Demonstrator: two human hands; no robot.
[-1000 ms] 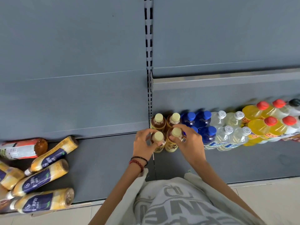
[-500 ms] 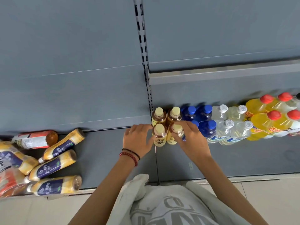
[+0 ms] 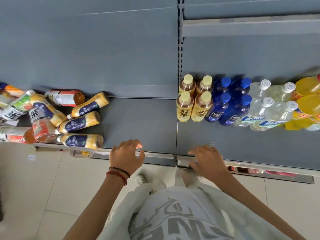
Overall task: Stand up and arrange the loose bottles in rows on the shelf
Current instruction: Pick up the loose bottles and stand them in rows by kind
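Observation:
Several yellow-capped tea bottles (image 3: 194,101) stand upright in two rows on the grey shelf (image 3: 142,122), beside blue bottles (image 3: 228,103), clear bottles (image 3: 270,104) and yellow bottles (image 3: 308,101). A heap of loose bottles (image 3: 52,115) lies on its side at the shelf's left end. The nearest of them, a yellow and navy bottle (image 3: 81,140), lies at the front edge. My left hand (image 3: 127,157) and my right hand (image 3: 208,161) hover over the shelf's front edge, fingers relaxed, holding nothing.
A slotted metal upright (image 3: 180,54) divides the grey back panel. An upper shelf ledge (image 3: 242,25) juts out at the top right. Pale floor tiles (image 3: 43,187) lie below the front rail (image 3: 159,155). My grey printed shirt fills the bottom of the view.
Both hands let go of the front tea bottles and drew back to the shelf's front edge. The view has shifted left, bringing more of the fallen heap into sight.

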